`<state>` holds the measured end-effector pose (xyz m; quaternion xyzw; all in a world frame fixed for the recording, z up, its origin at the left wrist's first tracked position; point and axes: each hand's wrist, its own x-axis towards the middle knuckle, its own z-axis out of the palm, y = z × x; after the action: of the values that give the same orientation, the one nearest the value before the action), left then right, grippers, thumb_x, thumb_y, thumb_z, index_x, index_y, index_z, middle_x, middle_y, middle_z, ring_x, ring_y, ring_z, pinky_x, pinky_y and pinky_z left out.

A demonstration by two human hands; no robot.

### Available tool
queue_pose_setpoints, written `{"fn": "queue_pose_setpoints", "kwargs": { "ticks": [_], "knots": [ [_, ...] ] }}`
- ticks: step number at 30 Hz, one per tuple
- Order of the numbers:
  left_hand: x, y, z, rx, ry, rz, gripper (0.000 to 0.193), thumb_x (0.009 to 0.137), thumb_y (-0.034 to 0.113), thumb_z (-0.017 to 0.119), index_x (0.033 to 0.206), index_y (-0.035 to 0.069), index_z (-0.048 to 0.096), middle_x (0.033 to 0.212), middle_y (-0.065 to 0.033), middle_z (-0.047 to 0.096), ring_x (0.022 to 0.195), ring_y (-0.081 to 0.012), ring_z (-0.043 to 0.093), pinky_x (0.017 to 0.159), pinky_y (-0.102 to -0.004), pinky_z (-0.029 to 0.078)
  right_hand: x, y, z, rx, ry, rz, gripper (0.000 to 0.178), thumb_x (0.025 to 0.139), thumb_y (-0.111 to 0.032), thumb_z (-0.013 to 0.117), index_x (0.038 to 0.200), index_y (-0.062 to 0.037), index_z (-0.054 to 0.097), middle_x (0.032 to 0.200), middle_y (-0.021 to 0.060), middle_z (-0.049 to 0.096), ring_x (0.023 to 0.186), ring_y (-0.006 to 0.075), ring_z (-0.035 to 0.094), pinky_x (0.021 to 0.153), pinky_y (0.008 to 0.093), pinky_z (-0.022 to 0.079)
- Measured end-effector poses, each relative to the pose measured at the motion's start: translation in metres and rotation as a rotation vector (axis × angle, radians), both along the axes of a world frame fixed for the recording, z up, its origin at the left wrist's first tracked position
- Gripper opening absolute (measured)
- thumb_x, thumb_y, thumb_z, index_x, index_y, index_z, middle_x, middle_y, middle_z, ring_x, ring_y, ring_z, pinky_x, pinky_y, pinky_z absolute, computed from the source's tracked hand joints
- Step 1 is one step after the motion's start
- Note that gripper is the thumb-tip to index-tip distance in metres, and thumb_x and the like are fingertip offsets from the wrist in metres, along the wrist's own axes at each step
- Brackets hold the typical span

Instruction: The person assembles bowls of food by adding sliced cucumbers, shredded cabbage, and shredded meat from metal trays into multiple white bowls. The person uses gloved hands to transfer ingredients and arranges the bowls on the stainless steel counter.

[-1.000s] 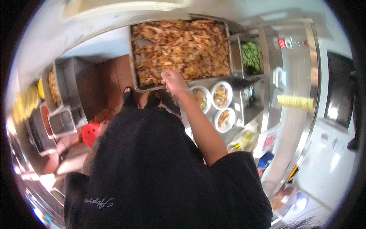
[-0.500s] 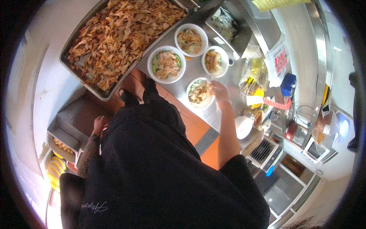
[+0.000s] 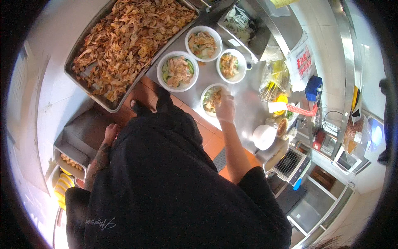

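My right hand (image 3: 226, 108), in a clear thin glove, reaches over the nearest white bowl (image 3: 203, 98), its fingertips at the shredded meat (image 3: 212, 101) inside. Its fingers are blurred and partly hidden, so I cannot tell whether they hold anything. Three more white bowls stand beyond: one with cucumber slices and pale meat (image 3: 178, 72), one at the back (image 3: 204, 44) and one to the right (image 3: 230, 66), all holding meat over vegetables. My left hand (image 3: 111, 133) hangs low beside my black clothing, away from the bowls; its fingers are mostly hidden.
A large metal tray (image 3: 112, 107) of shredded meat lies far left of the bowls. Behind them sits a steel container (image 3: 265, 41) with sliced onion. A white container (image 3: 264, 137), a bagged yellow item (image 3: 274, 81) and a blue box (image 3: 314, 88) stand to the right on the steel counter.
My right hand has shifted left and slightly down, from the right rim of the nearest bowl to over its contents. My left hand stays at my side. The view has shifted slightly.
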<state>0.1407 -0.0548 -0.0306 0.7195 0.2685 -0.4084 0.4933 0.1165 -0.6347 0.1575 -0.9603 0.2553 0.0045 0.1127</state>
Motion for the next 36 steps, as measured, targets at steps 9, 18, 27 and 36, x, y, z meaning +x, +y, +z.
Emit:
{"fn": "queue_pose_setpoints", "kwargs": {
  "ticks": [9,18,27,36],
  "knots": [
    [-0.017,0.017,-0.024,0.059,-0.149,-0.18,0.031,0.095,0.029,0.057,0.089,0.0,0.067,0.077,-0.004,0.066,0.068,-0.0153,0.059,0.064,-0.0341,0.048,-0.009,-0.05,-0.012,0.344,0.173,-0.229,0.025,0.088,-0.024,0.061,0.103,-0.0063,0.069,0.106,0.019,0.068,0.101,0.0375,0.064,0.09,0.0438,0.051],
    [0.002,-0.003,-0.016,0.026,-0.039,-0.054,0.024,0.096,0.024,0.057,0.096,0.001,0.066,0.081,-0.005,0.067,0.066,-0.0126,0.058,0.056,-0.0286,0.046,-0.005,-0.062,0.003,0.191,0.109,-0.076,0.031,0.088,-0.025,0.061,0.112,-0.0075,0.069,0.111,0.0168,0.069,0.106,0.0347,0.064,0.093,0.0431,0.05],
    [0.004,-0.008,-0.002,-0.079,-0.047,-0.033,0.022,0.096,0.026,0.057,0.097,0.005,0.063,0.074,-0.0035,0.061,0.058,-0.0124,0.054,0.047,-0.0297,0.042,0.004,-0.001,0.003,0.039,0.401,-0.152,0.033,0.092,-0.036,0.056,0.111,-0.0102,0.064,0.106,0.0203,0.069,0.1,0.0382,0.066,0.087,0.0483,0.053],
    [-0.001,-0.009,0.013,-0.059,0.063,0.142,0.024,0.096,0.026,0.058,0.098,0.003,0.062,0.073,-0.005,0.061,0.06,-0.0133,0.057,0.053,-0.0286,0.047,0.004,0.003,0.004,0.045,0.25,-0.089,0.045,0.086,-0.014,0.057,0.13,-0.0117,0.053,0.117,0.0209,0.06,0.101,0.0381,0.065,0.087,0.046,0.054]
  ]
}}
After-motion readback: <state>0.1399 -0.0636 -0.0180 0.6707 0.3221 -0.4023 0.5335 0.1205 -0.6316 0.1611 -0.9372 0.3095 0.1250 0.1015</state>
